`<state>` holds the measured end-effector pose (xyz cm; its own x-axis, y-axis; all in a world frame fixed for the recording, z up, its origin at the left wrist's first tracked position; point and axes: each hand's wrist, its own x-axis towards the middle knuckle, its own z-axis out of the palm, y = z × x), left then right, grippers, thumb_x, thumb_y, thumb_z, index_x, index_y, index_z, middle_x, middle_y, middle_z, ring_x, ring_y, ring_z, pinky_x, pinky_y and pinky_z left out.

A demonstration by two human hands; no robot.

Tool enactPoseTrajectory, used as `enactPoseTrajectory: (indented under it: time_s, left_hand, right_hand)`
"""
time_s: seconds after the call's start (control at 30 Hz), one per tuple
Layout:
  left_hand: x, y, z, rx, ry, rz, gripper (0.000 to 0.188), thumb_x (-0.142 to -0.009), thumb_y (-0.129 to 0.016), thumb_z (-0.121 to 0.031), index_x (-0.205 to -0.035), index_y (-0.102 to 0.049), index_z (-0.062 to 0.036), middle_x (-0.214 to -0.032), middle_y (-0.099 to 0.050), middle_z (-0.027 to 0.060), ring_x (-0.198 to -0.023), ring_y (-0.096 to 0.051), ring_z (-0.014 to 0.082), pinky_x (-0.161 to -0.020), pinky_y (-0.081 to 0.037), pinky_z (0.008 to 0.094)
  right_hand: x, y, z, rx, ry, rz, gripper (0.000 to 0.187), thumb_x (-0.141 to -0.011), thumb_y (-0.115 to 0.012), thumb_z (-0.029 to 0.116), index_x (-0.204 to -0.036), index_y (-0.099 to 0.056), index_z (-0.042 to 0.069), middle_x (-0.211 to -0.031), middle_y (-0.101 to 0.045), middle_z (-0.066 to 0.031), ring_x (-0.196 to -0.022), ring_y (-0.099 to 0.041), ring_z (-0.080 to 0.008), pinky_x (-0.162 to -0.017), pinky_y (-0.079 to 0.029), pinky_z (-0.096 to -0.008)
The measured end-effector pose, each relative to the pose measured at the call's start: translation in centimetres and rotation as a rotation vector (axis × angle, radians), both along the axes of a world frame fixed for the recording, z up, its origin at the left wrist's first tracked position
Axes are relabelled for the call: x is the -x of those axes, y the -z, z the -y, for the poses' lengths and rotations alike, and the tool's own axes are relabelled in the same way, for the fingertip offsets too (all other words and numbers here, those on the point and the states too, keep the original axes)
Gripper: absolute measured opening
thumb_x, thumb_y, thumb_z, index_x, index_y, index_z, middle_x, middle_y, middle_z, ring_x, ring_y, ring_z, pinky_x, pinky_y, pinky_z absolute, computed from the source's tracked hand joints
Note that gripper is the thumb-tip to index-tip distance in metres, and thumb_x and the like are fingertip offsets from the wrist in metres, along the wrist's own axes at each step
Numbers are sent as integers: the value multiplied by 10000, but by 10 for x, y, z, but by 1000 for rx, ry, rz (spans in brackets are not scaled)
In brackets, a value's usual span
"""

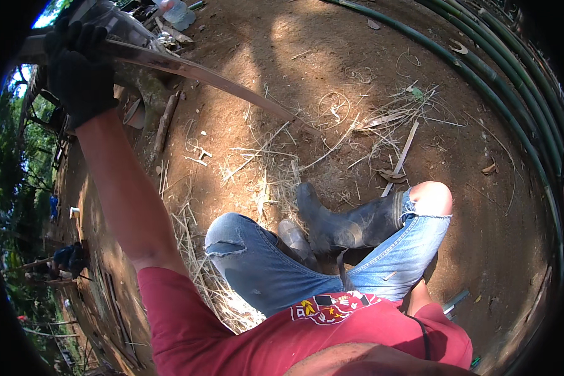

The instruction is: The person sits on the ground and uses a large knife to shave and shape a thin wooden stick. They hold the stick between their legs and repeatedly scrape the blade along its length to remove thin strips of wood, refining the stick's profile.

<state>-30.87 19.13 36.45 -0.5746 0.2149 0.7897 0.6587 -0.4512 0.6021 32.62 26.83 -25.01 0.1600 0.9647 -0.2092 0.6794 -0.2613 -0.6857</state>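
Note:
My left hand [81, 72], in a black glove, reaches out to the upper left with its fingers wrapped round a long flat slat [194, 70]. The slat looks like split bamboo or wood. From the hand it slants down to the right, its thin far end near the shavings on the ground. My right arm [418, 299] goes down beside my thigh, and the right hand is hidden behind my leg and shirt. Close to that side, a narrow pale thing [455, 302] lies on the ground, too small to name.
Thin shavings [398, 119] litter the dirt before my black rubber boots [351, 227]. Long green bamboo poles [507, 81] curve along the right. A short stick [165, 122] and a clear plastic bottle [180, 15] lie at upper left. A person [72, 258] is far left.

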Motion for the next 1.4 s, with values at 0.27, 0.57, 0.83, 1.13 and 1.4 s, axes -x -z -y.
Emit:
enactPoseTrajectory:
  time_s: [0.27, 0.57, 0.83, 1.13, 1.4]
  left_hand:
    - [-67, 90, 83, -317, 441, 183, 352, -1014, -450, -395, -810, -541, -122, -661, -338, -24, -564, -314, 124, -538, -282, 296]
    - [-119, 116, 119, -275, 613, 91, 367, -994, -413, -391, -702, -467, -174, -618, -315, -55, -509, -301, 108, -512, -296, 284]
    - [-137, 126, 109, -328, 934, 25, 389, -973, -487, -282, -602, -410, -195, -488, -316, -87, -400, -317, 39, -428, -247, 201]
    - [-148, 126, 122, -298, 784, 68, 434, -942, -550, -385, -564, -420, -217, -442, -345, -101, -364, -323, 22, -381, -225, 196]
    - [-194, 136, 109, -357, 429, 39, 416, -1001, -499, -375, -654, -435, -155, -643, -353, -36, -588, -368, 132, -562, -300, 312]
  right_hand:
    - [-56, -149, -89, -277, 202, -40, 375, -947, -602, 223, -1278, -519, 69, -954, -658, -91, -742, -663, -184, -656, -538, -345]
    - [136, -305, -133, -49, -351, -800, 323, -953, -587, 206, -1236, -528, 62, -840, -573, -8, -675, -582, -99, -598, -490, -237]
    - [277, -248, -67, 391, -528, -1048, 212, -957, -563, 219, -1109, -539, 73, -821, -602, -20, -633, -614, -107, -553, -503, -238]
    - [242, -220, -49, 457, -389, -1025, 170, -947, -549, 215, -1045, -536, 78, -825, -602, -26, -620, -627, -133, -542, -524, -266]
    - [234, -223, -44, 502, -364, -1169, 238, -979, -545, 232, -1162, -527, 81, -871, -623, -28, -706, -648, -138, -624, -553, -269]
